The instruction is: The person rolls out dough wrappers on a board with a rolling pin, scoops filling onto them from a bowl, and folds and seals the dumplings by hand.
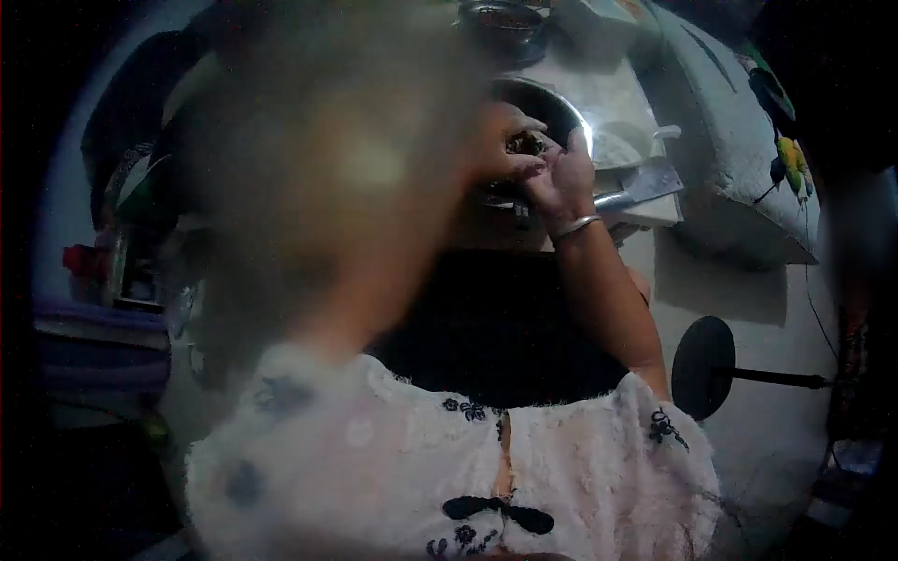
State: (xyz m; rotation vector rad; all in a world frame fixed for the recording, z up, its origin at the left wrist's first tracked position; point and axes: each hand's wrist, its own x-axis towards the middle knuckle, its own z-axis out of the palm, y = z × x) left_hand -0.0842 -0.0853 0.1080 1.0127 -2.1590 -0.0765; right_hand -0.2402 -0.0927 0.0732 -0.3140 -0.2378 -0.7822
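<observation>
1. The lump (527,143), dark green and brown with a rough, perhaps leafy surface, shows between the two hands; fingers cover much of it, and I cannot tell what it is.
2. The left hand (500,140) is curled around the lump, thumb and fingers close in on it.
3. The right hand (564,178), a bangle (574,225) at its wrist, is half cupped against the left fingers, thumb raised; whether it also grips the lump I cannot tell.
4. Both hands are over the near part of a round metal bowl (565,99). Its inside is dark, so its contents cannot be made out.
5. Far beyond the bowl stands a dark metal pot (502,33); what it holds is unclear.
6. Just right of the bowl lies a pale round dish (621,145), and nearer, a flat metal tool (647,187) with its handle toward the right hand.
7. Farther right is a white ledge (739,140); a haze blurs the left side.
</observation>
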